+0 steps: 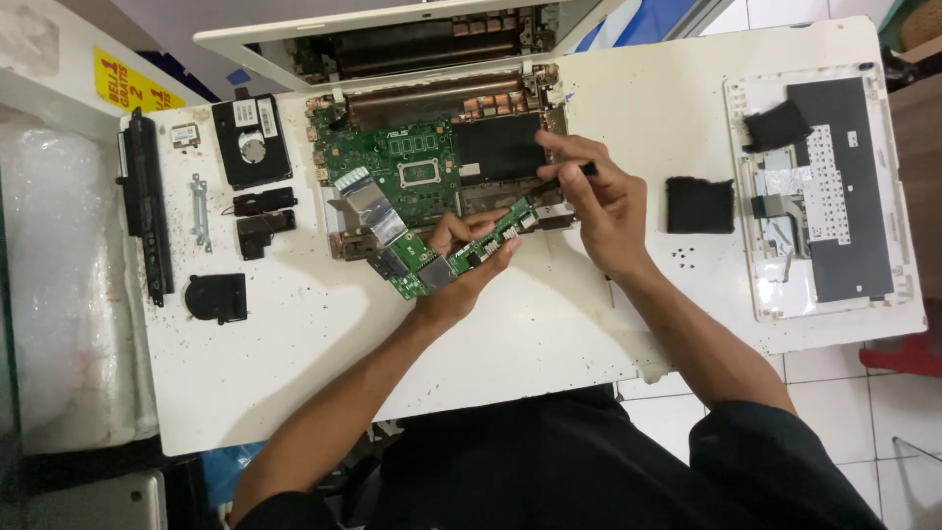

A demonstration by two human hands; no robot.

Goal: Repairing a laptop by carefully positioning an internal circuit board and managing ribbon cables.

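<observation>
Bright, even overhead light; white bench [294, 353] near overexposed at the right. Soft short shadows under the forearms and under the left hand [461, 270]. Mild glare on plastic wrap [59, 285] at far left. Sharp centre, slight softness and wide-angle bend toward edges.

Yellow sign [132, 86], red lettering, upper left

The table [549, 334] is white with dark specks. The boards [392, 162] are green, the battery [147, 206] and pads [700, 204] black.
</observation>
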